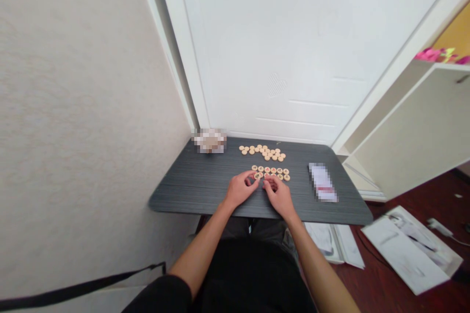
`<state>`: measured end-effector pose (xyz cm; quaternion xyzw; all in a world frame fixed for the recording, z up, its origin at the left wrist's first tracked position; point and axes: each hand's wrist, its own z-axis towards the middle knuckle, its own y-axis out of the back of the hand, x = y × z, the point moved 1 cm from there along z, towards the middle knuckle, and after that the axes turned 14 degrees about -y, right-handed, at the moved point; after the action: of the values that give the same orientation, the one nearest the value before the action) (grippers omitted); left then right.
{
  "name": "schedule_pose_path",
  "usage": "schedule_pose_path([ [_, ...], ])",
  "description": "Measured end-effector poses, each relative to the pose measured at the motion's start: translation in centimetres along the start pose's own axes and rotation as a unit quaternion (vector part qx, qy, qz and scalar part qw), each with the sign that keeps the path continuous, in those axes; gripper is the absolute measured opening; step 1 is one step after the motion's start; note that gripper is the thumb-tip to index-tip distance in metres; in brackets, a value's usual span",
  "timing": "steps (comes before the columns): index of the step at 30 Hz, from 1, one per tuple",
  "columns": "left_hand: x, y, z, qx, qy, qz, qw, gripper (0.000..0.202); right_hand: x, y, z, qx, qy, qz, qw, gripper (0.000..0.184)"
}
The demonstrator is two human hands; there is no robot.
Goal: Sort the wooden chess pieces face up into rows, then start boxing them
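Both my hands rest on a small dark grey table, close together near its middle. My left hand has its fingers curled in a pinch beside a row of round wooden game pieces with marked faces. My right hand is also curled, its fingertips at the near edge of that row. What the fingers hold, if anything, is too small to make out. A second loose cluster of plain wooden discs lies farther back.
A blurred small object sits at the table's back left, and a blurred card or booklet at its right. A white door stands behind, a beige wall at left, a white cabinet at right. Papers lie on the dark red floor.
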<state>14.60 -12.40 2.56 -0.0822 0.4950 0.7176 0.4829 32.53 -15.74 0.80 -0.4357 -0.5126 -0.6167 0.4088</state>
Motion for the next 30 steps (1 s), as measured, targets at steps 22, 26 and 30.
schedule_pose_path([
  [22, 4.8, 1.5, 3.2, 0.063, -0.005, 0.182, 0.981, 0.03, 0.4, 0.1, -0.2, -0.008, -0.001, -0.028, 1.0, 0.023],
  [26, 5.0, 1.5, 3.2, 0.063, -0.008, 0.189, 0.98, 0.031, 0.5, 0.2, -0.2, -0.008, 0.007, -0.029, 1.0, 0.023],
  [30, 5.0, 1.4, 3.1, 0.064, -0.003, 0.188, 0.98, 0.032, 0.4, 0.2, -0.1, -0.009, 0.008, -0.027, 1.0, 0.023],
])
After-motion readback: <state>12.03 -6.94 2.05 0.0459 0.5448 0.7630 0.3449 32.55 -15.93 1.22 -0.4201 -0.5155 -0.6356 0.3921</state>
